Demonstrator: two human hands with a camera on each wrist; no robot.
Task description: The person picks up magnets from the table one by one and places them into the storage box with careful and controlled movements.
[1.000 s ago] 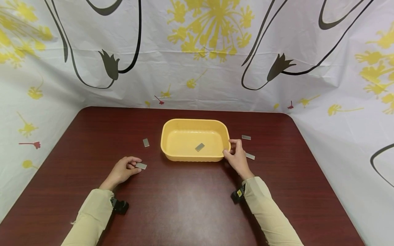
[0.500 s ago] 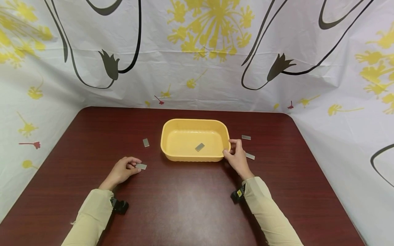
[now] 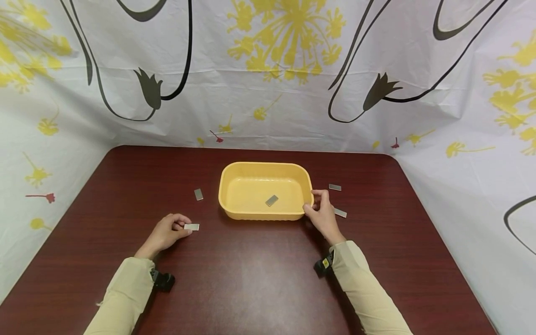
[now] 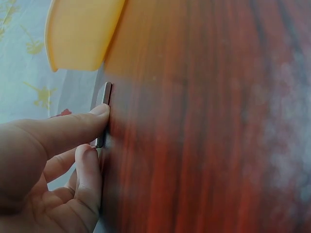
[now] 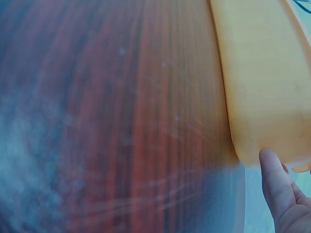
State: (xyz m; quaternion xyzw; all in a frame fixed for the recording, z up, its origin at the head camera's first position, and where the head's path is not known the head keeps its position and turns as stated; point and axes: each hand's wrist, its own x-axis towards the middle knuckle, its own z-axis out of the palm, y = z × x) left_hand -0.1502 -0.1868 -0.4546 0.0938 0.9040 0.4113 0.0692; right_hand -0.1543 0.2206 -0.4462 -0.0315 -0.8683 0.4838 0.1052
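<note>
Both sleeved arms [image 3: 119, 298] extend forward, left hand [image 3: 167, 231] pinching, right hand [image 3: 323, 216] gripping.

Place: a cloth-screened tabletop recording set-up; whether in a home, an office or a lab cannot be told. Marks of it: one dark red-brown table [image 3: 251, 279], wood-grained, glossy, with rounded far corners; one white cloth [image 3: 293, 125], creased, printed with yellow and dark flowers, hanging behind the table and along both sides; two small black cameras [image 3: 164, 281], wrist-worn.

Small silvery plate [image 3: 193, 227] pinched in left fingers [image 4: 80, 126]; yellow basin [image 3: 259, 216] upright, grey plate [image 3: 271, 200] inside.
</note>
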